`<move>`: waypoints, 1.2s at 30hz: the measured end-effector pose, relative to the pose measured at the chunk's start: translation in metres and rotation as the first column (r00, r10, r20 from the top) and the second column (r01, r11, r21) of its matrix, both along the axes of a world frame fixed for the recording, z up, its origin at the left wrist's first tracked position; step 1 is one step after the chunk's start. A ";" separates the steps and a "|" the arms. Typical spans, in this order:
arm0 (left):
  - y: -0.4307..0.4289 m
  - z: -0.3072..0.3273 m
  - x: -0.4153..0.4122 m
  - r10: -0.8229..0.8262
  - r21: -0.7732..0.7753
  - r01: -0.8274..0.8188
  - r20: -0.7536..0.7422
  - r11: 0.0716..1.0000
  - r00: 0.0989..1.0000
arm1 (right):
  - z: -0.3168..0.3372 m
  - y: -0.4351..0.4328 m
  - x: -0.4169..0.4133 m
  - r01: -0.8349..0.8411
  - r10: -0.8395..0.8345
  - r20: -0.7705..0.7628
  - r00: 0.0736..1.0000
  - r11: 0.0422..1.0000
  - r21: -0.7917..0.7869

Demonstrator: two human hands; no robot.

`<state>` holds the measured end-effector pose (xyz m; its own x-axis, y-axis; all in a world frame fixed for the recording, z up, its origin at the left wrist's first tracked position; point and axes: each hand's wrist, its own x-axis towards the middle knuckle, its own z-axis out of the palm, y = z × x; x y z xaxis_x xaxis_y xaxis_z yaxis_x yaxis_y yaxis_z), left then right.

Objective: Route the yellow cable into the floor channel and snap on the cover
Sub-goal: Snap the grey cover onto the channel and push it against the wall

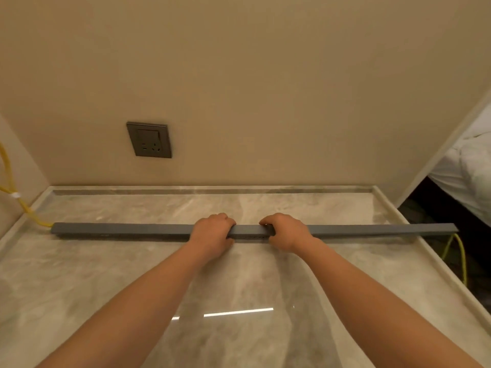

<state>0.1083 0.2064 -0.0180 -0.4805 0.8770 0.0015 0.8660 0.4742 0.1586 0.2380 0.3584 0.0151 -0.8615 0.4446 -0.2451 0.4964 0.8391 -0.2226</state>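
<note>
A long grey channel with its cover (119, 229) lies across the marble floor (132, 274), parallel to the wall. My left hand (212, 235) and my right hand (288, 232) grip it near the middle, fingers curled over the top, a short gap between them. The yellow cable (29, 213) enters the channel's left end, coming down from the left wall with a white tag on it. The yellow cable comes out again (462, 256) below the right end and drops past the floor's edge. Inside the channel the cable is hidden.
A dark wall socket (150, 140) sits on the beige wall above the floor. A raised marble rim (385, 205) borders the floor at the back and right. White bedding (473, 168) and a dark gap lie to the right.
</note>
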 end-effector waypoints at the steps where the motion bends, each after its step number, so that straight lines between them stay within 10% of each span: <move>1: 0.008 -0.001 0.006 0.001 0.001 -0.001 0.003 1.000 1.000 | 0.000 0.009 0.008 0.001 -0.001 -0.008 1.000 1.000 0.007; 18: 0.090 -0.001 0.062 0.036 -0.080 -0.041 -0.067 0.996 0.997 | -0.007 0.120 0.092 0.015 -0.018 0.013 1.000 0.975 0.220; 36: 0.087 0.015 0.000 0.179 -0.123 -0.187 -0.073 0.975 0.981 | -0.018 0.146 -0.005 -0.107 0.106 0.022 0.994 0.954 0.279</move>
<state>0.1088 0.2936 -0.0033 -0.6352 0.7691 -0.0714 0.7689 0.6384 0.0358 0.2327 0.5045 -0.0032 -0.9064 0.4018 -0.1300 0.4014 0.9154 0.0308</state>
